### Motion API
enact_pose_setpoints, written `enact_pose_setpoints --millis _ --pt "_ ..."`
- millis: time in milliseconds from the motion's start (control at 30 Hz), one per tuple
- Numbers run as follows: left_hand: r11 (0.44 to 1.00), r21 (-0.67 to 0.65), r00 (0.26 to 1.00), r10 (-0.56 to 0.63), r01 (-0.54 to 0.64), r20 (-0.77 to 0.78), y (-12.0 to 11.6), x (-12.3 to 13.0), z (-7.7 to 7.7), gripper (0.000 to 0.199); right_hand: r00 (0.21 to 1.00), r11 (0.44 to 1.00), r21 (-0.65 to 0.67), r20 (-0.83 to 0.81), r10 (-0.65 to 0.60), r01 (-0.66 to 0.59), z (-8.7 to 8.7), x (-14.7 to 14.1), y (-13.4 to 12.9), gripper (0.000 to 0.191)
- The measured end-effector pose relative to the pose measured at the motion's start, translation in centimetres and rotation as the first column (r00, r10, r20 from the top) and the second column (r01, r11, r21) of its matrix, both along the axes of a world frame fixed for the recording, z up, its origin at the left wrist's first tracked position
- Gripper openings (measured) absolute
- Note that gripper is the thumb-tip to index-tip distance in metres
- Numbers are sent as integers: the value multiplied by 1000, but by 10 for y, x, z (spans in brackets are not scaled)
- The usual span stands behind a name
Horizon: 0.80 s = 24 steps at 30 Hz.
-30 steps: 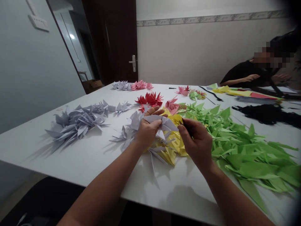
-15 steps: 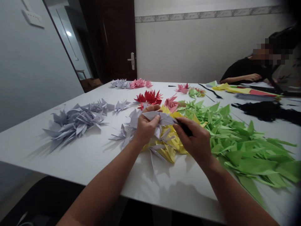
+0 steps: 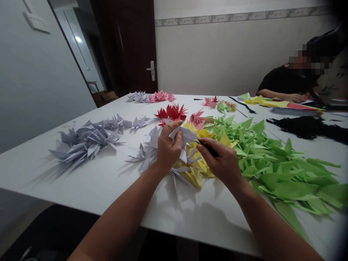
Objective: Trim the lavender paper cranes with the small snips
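Note:
My left hand [image 3: 168,148] grips a folded lavender origami paper piece [image 3: 185,139] between its thumb and fingers. My right hand [image 3: 220,162] pinches a thin black object [image 3: 208,148], possibly a stick or pen, whose tip is close to the lavender piece. Its exact kind cannot be told. Below both hands lies a heap of yellow folded paper [image 3: 194,170], with a few lavender pieces on it. A large heap of green folded paper [image 3: 274,166] spreads to the right of my right hand.
On the white table [image 3: 108,181] lie a lavender folded heap [image 3: 87,141], red [image 3: 171,113] and pink [image 3: 198,119] folded pieces, and black paper strips [image 3: 307,127]. Across the table, a seated person's hand [image 3: 296,98] rests on coloured paper sheets [image 3: 288,105].
My left hand has turned the lavender piece more upright. My right hand has moved slightly left and the black object now points closer to it. The co-worker's hand has shifted along the paper.

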<state>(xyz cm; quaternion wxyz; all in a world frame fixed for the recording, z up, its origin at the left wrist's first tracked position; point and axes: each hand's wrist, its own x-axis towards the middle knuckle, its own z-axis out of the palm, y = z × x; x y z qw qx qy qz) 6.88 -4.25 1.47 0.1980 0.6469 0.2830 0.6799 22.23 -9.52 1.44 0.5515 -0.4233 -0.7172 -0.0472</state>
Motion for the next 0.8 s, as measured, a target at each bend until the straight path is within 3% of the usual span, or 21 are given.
enact_pose_setpoints --millis 267,633,800 --pt "989 57 980 -130 140 -154 -15 3 8 24 998 994 -109 60 -8 15 -2 2 2 16" --pt "985 155 968 -41 82 -248 -13 3 6 28 998 985 -170 65 10 1 -3 1 2 28" --pt "989 123 964 -51 85 -261 -15 3 7 28 998 984 -175 61 0 11 -2 2 1 28"
